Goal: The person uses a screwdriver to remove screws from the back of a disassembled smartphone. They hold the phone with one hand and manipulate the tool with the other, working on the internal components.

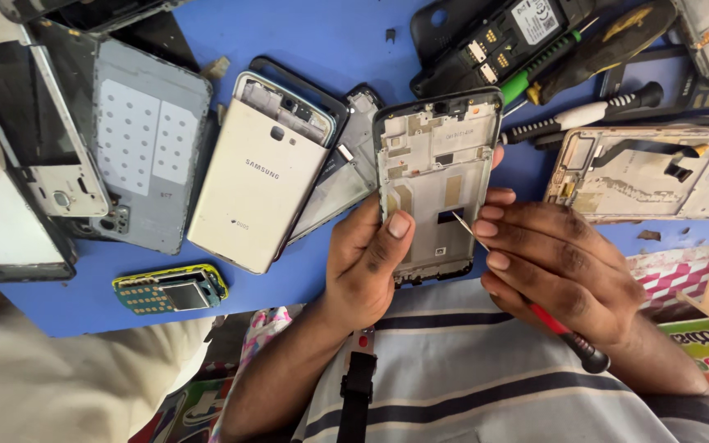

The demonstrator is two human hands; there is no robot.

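Blue tabletop (330, 33) lies strewn with phone shells. Left hand (367, 258) clamps the phone frame (436, 180) upright, long axis pointing away; right hand (564, 271) pinches a screwdriver (535, 308), tip slanting up-left into the frame's middle.

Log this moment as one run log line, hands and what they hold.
left hand: holds phone frame | right hand: holds red-handled screwdriver, tip on frame's inner face | surface: blue table
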